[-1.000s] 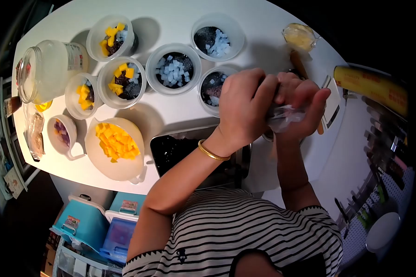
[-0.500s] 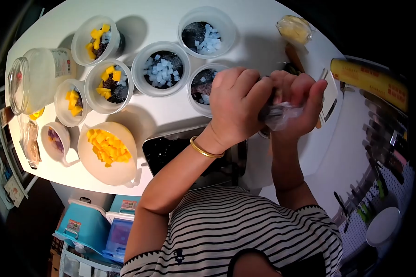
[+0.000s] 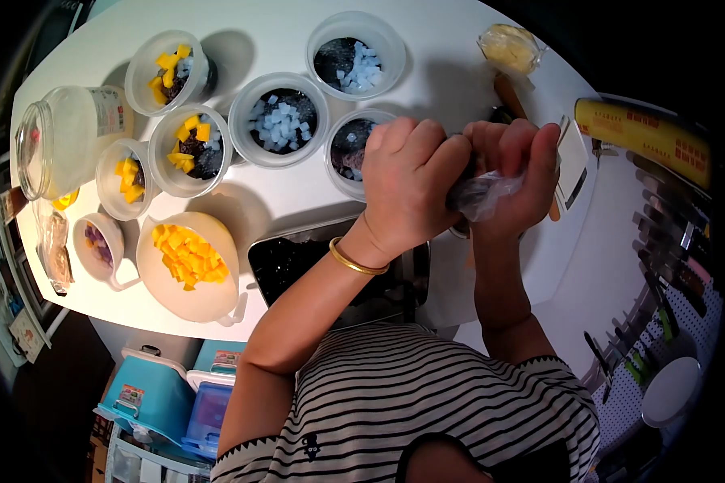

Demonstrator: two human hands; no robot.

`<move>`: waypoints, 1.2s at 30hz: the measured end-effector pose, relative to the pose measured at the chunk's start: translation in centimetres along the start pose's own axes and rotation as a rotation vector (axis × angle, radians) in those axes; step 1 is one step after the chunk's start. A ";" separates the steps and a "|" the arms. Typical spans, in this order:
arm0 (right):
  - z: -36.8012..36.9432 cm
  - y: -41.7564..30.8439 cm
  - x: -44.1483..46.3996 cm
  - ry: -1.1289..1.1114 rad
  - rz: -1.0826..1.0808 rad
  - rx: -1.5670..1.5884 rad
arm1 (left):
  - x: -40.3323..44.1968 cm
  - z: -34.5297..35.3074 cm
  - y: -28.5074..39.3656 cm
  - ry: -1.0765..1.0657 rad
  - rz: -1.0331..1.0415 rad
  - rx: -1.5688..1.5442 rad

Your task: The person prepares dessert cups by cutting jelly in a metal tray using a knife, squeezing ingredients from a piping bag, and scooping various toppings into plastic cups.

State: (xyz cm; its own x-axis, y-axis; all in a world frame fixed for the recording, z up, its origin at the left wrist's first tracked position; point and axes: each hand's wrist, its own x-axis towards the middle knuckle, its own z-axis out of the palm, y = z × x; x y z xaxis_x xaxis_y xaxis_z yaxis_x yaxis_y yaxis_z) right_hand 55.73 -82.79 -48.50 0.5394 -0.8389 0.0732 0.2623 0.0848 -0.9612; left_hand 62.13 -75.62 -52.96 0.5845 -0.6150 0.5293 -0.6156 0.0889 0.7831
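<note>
Both hands are up over the right side of the white table point(image 3: 451, 32), close together, with a crumpled clear bag point(image 3: 485, 196) squeezed between them. The left hand point(image 3: 415, 181) is curled like a fist at one end of the bag (its fingertips are hidden, so I can't see just how they hold it), and a gold bracelet point(image 3: 353, 259) sits on that wrist. The right hand point(image 3: 514, 173) bends around the other side of the bag, with its thumb pointing up. Something dark shows between the hands, but I can't tell what it is. Just beside the left hand is a round cup point(image 3: 349, 187), partly covered from view by that hand. A middle cup point(image 3: 324, 121) and a far cup point(image 3: 393, 52) both have pale cubes on top of something dark. At the table's near edge, partly hidden by the left arm, is a metal tray point(image 3: 306, 230) with black stuff in it. Left of it, along the same edge, a big bowl point(image 3: 201, 302) holds lots of yellow cubes point(image 3: 189, 253). By the table's left edge there is a big clear jar point(image 3: 72, 137). Near the far right edge lies a yellow lump point(image 3: 510, 50) in clear wrap, and a white board point(image 3: 572, 165) is at the right edge.
</note>
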 end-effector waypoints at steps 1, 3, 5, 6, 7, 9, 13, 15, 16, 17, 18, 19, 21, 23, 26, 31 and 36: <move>0.1 -0.1 0.0 -0.005 0.003 -0.006 | 0.0 0.0 -0.1 0.000 0.003 -0.002; 0.1 -0.1 0.0 -0.012 0.006 -0.013 | -0.1 0.1 -0.1 0.002 0.002 -0.006; 0.1 -0.2 0.1 -0.016 0.017 0.000 | -0.1 0.0 -0.2 0.004 0.002 -0.010; 0.1 -0.1 0.1 -0.017 0.016 0.000 | -0.1 0.0 -0.1 0.001 -0.001 -0.009; 0.1 -0.1 0.1 -0.005 0.020 -0.001 | -0.1 0.0 -0.1 -0.003 -0.005 -0.009; 0.3 -0.2 0.0 0.007 0.023 -0.003 | -0.1 0.0 -0.2 -0.001 -0.006 -0.015; 1.1 -0.5 -0.1 0.104 0.046 -0.082 | -0.1 0.0 -0.2 -0.018 -0.015 -0.025; 1.0 -0.5 -0.1 0.121 0.053 -0.095 | -0.1 0.1 -0.3 -0.023 -0.013 -0.029; 0.8 -0.6 0.0 0.103 0.057 -0.082 | -0.1 0.1 -0.4 -0.027 -0.014 -0.032; 0.6 -0.6 0.0 0.085 0.061 -0.069 | 0.0 -0.1 -0.4 -0.027 -0.013 -0.032; 0.5 -0.5 0.0 0.085 0.060 -0.068 | 0.1 -0.4 -0.4 -0.051 0.007 -0.012; 0.4 -0.4 0.0 0.085 0.067 -0.047 | 0.2 -0.6 -0.3 -0.075 0.027 0.008; 0.4 -0.3 0.0 0.084 0.074 -0.026 | 0.3 -0.7 -0.3 -0.081 0.025 0.004; 0.6 -0.2 0.0 0.118 0.082 -0.027 | 0.3 -0.7 -0.3 -0.087 0.023 -0.001; 0.6 -0.2 -0.1 0.107 0.108 -0.025 | 0.2 -0.5 -0.4 -0.068 0.015 0.010; 0.7 0.0 -0.1 0.111 0.108 -0.019 | 0.1 -0.5 -0.6 -0.065 0.007 -0.008; 1.0 0.2 -0.3 0.167 0.088 -0.012 | 0.3 -0.9 -0.6 -0.102 -0.045 -0.066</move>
State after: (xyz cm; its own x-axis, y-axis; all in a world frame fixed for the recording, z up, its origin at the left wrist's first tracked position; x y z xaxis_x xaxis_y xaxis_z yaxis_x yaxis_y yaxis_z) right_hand 56.40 -81.95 -48.49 0.4193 -0.9062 -0.0550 0.2098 0.1556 -0.9653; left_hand 63.16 -75.14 -53.02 0.5519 -0.6956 0.4600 -0.5520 0.1088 0.8267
